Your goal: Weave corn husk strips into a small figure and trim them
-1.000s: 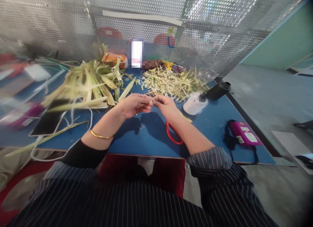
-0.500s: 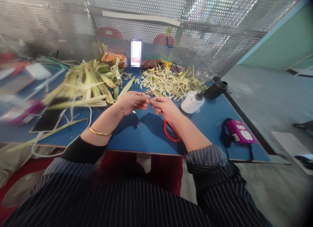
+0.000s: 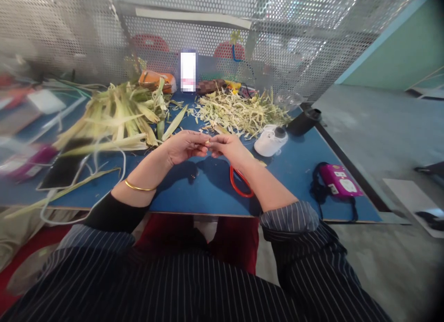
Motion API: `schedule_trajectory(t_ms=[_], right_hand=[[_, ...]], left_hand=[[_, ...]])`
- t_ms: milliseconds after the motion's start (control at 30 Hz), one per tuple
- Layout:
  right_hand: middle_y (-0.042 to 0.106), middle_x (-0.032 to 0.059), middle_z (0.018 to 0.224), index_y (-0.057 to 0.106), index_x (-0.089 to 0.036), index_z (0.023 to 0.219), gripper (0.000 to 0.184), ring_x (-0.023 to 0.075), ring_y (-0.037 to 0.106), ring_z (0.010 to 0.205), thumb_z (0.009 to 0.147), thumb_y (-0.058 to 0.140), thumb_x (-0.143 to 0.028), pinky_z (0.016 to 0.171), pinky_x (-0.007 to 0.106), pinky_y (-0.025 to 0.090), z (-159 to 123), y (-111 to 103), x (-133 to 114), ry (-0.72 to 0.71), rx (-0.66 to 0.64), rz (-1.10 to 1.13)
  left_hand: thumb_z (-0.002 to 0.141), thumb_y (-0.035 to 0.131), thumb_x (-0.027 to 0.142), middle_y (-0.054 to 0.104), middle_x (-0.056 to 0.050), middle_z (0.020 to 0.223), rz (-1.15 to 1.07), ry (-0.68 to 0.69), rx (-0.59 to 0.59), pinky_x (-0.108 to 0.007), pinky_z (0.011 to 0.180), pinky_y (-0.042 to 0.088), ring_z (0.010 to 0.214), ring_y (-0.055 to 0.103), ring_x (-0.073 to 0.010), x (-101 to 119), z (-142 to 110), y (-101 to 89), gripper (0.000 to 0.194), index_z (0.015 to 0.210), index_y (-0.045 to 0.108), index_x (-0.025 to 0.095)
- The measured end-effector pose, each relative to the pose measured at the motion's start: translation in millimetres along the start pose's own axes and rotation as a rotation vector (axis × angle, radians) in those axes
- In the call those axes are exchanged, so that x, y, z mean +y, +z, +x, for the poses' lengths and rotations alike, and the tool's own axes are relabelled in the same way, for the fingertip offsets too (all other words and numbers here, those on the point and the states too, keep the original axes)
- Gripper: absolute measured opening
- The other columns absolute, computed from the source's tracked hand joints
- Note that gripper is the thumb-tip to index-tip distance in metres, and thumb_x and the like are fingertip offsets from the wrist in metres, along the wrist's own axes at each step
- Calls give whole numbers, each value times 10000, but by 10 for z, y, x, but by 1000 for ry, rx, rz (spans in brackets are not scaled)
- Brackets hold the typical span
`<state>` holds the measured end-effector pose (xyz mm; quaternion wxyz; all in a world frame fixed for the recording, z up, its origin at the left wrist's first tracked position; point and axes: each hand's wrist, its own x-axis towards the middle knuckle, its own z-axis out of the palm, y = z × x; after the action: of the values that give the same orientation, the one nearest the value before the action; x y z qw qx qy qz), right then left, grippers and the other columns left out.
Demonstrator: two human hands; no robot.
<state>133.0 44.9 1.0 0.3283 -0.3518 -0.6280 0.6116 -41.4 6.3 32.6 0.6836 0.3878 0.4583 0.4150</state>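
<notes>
Small pale piece (image 3: 207,142), pinched where my two hands meet in the middle of the view, just above the blue table (image 3: 208,192): too little of it shows between my fingertips for me to tell its shape. My left hand (image 3: 185,146) comes in from eight o'clock, thumb and fingers closed on it. My right hand (image 3: 227,149) comes in from four o'clock, its fingertips closed on it too. I judge that something this small leaves room only for fingertips, and that meeting tip to tip lets one hand steady while the other works.

Taking the meeting point as the clock's centre, the pile of long husks (image 3: 116,109) lies at ten o'clock, its leaves loosely bundled, likely so that single ones come away easily. The heap of shredded strips (image 3: 239,112) is at two o'clock, apart from the husks, presumably so that the two don't mix. At three o'clock a white spool of thread (image 3: 268,144) sits near the heap, well within my right hand's reach. A red loop handle (image 3: 231,176) rests between four and five, partly hidden under my right forearm (image 3: 268,188); that spot seems chosen for a quick grab.
</notes>
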Motion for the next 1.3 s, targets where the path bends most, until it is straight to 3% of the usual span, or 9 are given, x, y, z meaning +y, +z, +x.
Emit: schedule_trajectory(t_ms=[333, 533, 600, 700, 967, 1033, 1133, 1200, 1300], right_hand=[[533, -44, 586, 626, -159, 710, 158, 57, 482, 474, 687, 708, -292, 496, 206, 441, 47, -272, 8, 4, 126, 121], [660, -2, 854, 666, -206, 1016, 347, 76, 538, 632, 687, 715, -305, 627, 228, 463, -6, -76, 46, -74, -72, -6], [653, -6, 816, 676, -188, 908, 263, 73, 517, 618, 701, 703, -350, 618, 227, 443, -28, -10, 39, -103, -41, -52], [558, -34, 593, 646, -160, 715, 246, 77, 478, 546, 712, 697, -401, 571, 231, 401, -33, -1, 25, -108, 29, -168], [546, -37, 609, 607, -165, 726, 135, 71, 479, 526, 692, 663, -283, 536, 219, 396, 77, -223, 63, -63, 189, 1], [630, -10, 790, 640, -172, 865, 222, 72, 531, 592, 663, 687, -247, 579, 223, 434, 75, -212, 74, -71, 155, -6], [664, 10, 994, 646, -210, 1034, 369, 82, 580, 670, 674, 704, -266, 661, 247, 479, 33, -129, 74, -92, -43, -29], [673, 8, 871, 670, -190, 940, 262, 85, 567, 636, 727, 680, -342, 665, 256, 482, 0, -70, 70, -86, -109, -55], [606, -16, 661, 645, -170, 739, 233, 72, 498, 547, 750, 667, -401, 580, 230, 432, -11, -51, 72, -76, -45, -112]], left_hand=[[778, 635, 109, 659, -48, 693, 7, 21, 93, -196, 533, 532, 528, 609, -86, 1, 31, 26, 61, 795, 678, 69], [812, 606, 137, 629, -48, 628, -74, -49, -21, -157, 471, 501, 499, 571, -71, -24, 48, 14, 125, 717, 662, 77], [815, 595, 126, 631, -50, 630, -106, -79, -67, -152, 465, 497, 490, 561, -64, -34, 54, 8, 120, 723, 657, 81], [814, 582, 103, 633, -44, 637, -127, -102, -75, -141, 461, 493, 483, 569, -59, -42, 64, 7, 108, 736, 653, 78], [799, 608, 118, 657, -46, 683, -112, -87, 12, -165, 451, 502, 491, 591, -76, -55, 81, 29, 77, 798, 665, 66], [794, 616, 116, 659, -49, 692, -134, -83, -2, -163, 451, 501, 496, 591, -75, -61, 82, 26, 65, 793, 663, 70], [794, 619, 109, 652, -54, 686, -166, -91, -56, -153, 454, 498, 487, 574, -65, -70, 81, 19, 59, 775, 659, 70], [805, 608, 111, 638, -56, 660, -181, -118, -92, -144, 458, 495, 482, 564, -60, -71, 80, 13, 76, 772, 661, 67], [809, 599, 104, 631, -53, 640, -188, -145, -98, -137, 468, 493, 479, 566, -60, -64, 80, 7, 82, 767, 662, 71]])
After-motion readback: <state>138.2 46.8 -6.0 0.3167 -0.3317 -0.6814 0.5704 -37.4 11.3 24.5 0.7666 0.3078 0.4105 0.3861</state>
